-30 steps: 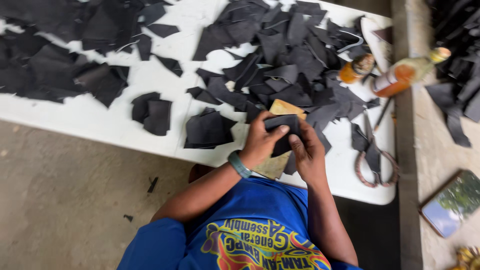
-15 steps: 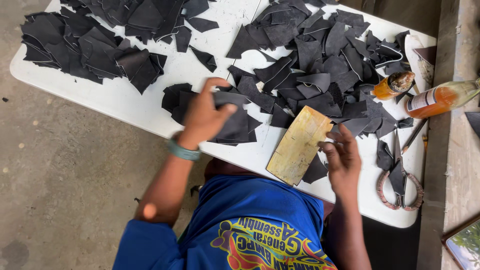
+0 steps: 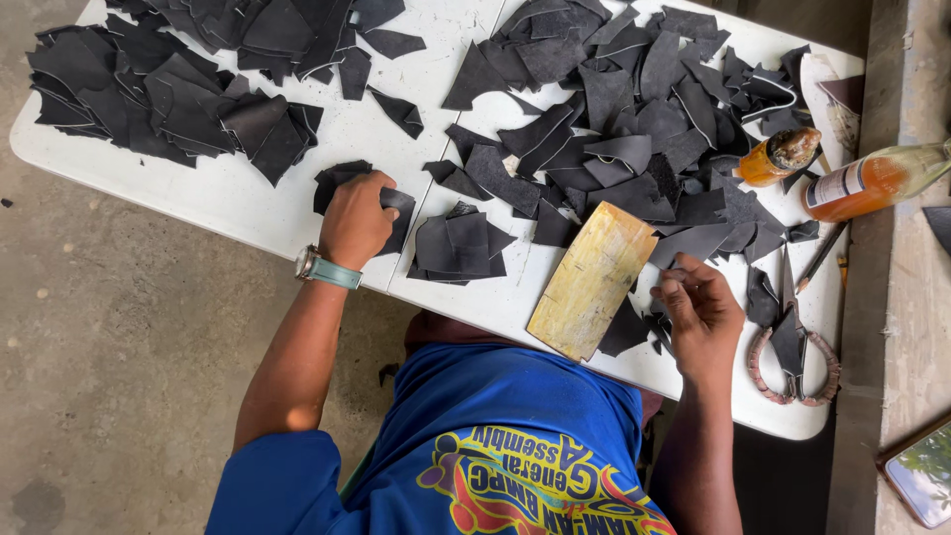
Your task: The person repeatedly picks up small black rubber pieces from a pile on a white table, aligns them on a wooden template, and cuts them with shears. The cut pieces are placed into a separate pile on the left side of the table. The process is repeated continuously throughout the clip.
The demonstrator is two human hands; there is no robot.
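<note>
Black leather scraps (image 3: 342, 183) under left hand (image 3: 355, 220), fingers curled shut on them; right hand (image 3: 701, 312) fingers half-curled, empty, beside wood block (image 3: 592, 279).

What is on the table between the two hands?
In the head view, a small stack of black pieces and a tan block lie between the left hand and right hand.

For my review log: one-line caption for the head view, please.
Left hand presses a small stack of black pieces on the white table; right hand rests beside a yellowish board.
</note>
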